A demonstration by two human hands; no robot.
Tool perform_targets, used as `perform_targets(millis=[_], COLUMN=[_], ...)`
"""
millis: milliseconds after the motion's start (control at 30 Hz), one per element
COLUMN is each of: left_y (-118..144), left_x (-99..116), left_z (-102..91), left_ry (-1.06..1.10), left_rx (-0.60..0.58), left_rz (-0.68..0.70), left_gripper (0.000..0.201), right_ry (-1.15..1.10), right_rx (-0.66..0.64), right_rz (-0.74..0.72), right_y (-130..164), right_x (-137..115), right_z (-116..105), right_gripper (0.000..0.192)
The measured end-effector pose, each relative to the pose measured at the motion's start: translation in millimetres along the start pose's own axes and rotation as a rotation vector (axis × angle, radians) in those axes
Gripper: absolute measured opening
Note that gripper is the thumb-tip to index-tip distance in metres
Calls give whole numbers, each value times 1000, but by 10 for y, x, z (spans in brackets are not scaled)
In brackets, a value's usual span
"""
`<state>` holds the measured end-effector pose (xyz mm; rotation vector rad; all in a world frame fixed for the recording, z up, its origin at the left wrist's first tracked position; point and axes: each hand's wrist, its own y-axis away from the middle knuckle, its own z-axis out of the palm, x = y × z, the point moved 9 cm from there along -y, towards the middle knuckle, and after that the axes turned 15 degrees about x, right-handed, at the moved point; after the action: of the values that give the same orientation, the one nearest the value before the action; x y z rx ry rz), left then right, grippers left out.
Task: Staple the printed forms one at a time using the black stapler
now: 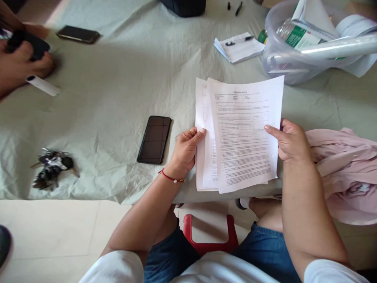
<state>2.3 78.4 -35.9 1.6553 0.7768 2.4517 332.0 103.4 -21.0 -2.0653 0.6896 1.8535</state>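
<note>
Several printed sheets of paper [241, 145] are held up over the front edge of the table, slightly fanned out. My left hand [188, 149] grips their left edge, thumb on top and fingers behind. On the right edge, my right hand [290, 137] pinches the front sheet, its thumb lying over the print and its fingers hidden behind. The top sheet is tilted and covers most of the ones beneath. Just left of my left hand, a black smartphone [154, 139] lies flat with its screen dark.
A cloth-covered table [118, 86] bears keys [54, 167], a second phone [78, 34], a notepad [241, 49] with a pen, and a plastic tub [273, 65] of papers and a bottle. Another person's hand [26, 59] holds a dark object. Pink cloth [344, 169] lies at right.
</note>
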Motion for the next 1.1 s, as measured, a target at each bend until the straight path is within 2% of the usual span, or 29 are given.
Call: perform_targets(millis=[200,333,533,833,933,1100], left_y=[28,47,85,83,58,28], left_x=[26,19,48,25,47,148], left_z=[13,49,9,41,36,-26], left_ry=[26,18,-4,51,21,-86], left_rx=[2,-37,19,-25,-19,69], left_rz=[-5,-13,33,6,52,186], left_gripper=[45,45,45,43,40,36], right_ry=[-18,-22,-1,-4,-6,81], right_rx=[-8,-8,14,10,15,84], right_rz=[20,44,4,0,-8,-69], right_y=[14,19,-4,-13,-32,-105], right_x=[10,25,26,43,60,82], right_z=[32,34,6,2,-7,-110], right_gripper=[47,48,45,49,48,42])
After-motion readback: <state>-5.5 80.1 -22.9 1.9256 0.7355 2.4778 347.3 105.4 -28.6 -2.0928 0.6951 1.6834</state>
